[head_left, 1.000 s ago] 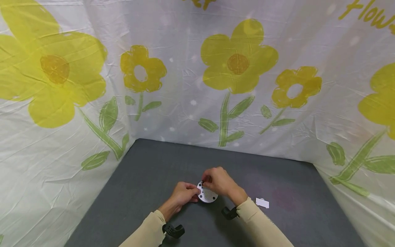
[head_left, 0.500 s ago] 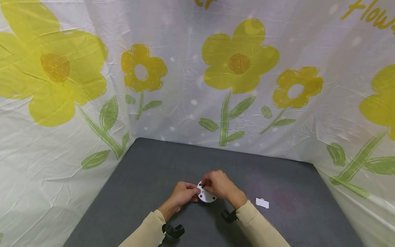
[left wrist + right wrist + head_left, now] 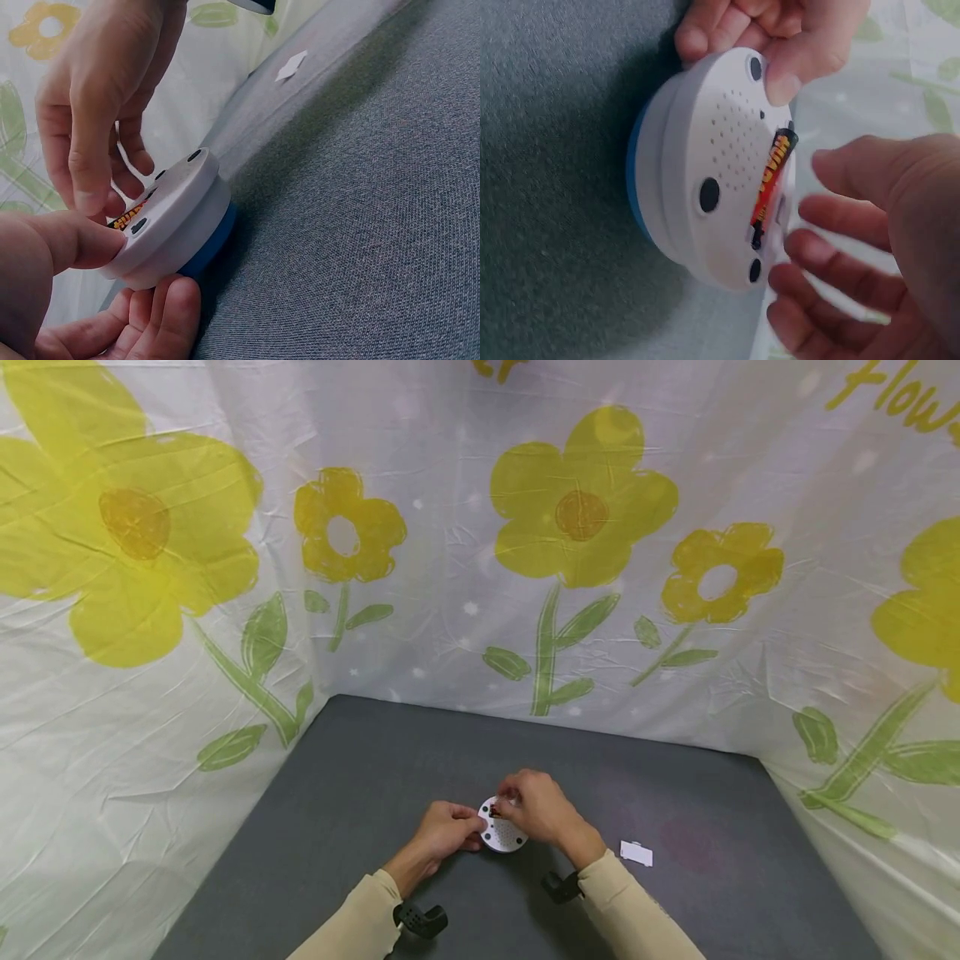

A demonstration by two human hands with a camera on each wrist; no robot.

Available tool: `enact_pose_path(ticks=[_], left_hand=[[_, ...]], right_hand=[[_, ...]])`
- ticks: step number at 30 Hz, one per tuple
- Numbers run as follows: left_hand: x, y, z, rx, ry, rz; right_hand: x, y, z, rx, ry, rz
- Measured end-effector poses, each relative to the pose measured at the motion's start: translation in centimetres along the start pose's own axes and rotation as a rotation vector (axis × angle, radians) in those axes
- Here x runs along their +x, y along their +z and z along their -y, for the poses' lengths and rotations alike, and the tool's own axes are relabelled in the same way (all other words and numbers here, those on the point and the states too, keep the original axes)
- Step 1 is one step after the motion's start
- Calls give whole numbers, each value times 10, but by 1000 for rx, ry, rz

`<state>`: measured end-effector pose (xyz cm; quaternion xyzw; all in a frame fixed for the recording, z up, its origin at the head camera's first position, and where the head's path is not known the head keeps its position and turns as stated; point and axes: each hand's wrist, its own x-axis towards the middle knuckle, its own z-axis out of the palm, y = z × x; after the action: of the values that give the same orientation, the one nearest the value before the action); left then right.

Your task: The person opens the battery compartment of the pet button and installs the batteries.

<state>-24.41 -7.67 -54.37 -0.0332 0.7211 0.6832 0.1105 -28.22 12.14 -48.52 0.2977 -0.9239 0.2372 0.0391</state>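
Note:
A round white device (image 3: pixel 502 837) with a blue far side (image 3: pixel 636 176) shows its underside, with speaker holes and dark round feet. My left hand (image 3: pixel 442 833) pinches its rim, thumb on the underside and fingers beneath. In the right wrist view a red and black battery (image 3: pixel 771 184) lies in the compartment near the device's edge. My right hand (image 3: pixel 540 806) hovers just beside that battery; its fingers are loosely bent and stand apart from it, with nothing visible between them. A second battery cannot be made out.
A flat white piece with small tabs, like a battery cover (image 3: pixel 636 853), lies on the dark grey table (image 3: pixel 420 743) to the right. Flower-printed white cloth (image 3: pixel 442 568) encloses the table's back and sides.
My right hand first dips toward the compartment, then draws back slightly up and right, uncovering the battery. My left hand and the device stay nearly still.

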Motion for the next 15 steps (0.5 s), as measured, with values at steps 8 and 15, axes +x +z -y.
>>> enact_pose_path(ticks=[8,15], left_hand=[[-1,1,1,-5,-8,-1],[-2,-1,-2,26,-13,2]], right_hand=[[-1,11,1,37,203,79],[2,10,0,83,197,90]])
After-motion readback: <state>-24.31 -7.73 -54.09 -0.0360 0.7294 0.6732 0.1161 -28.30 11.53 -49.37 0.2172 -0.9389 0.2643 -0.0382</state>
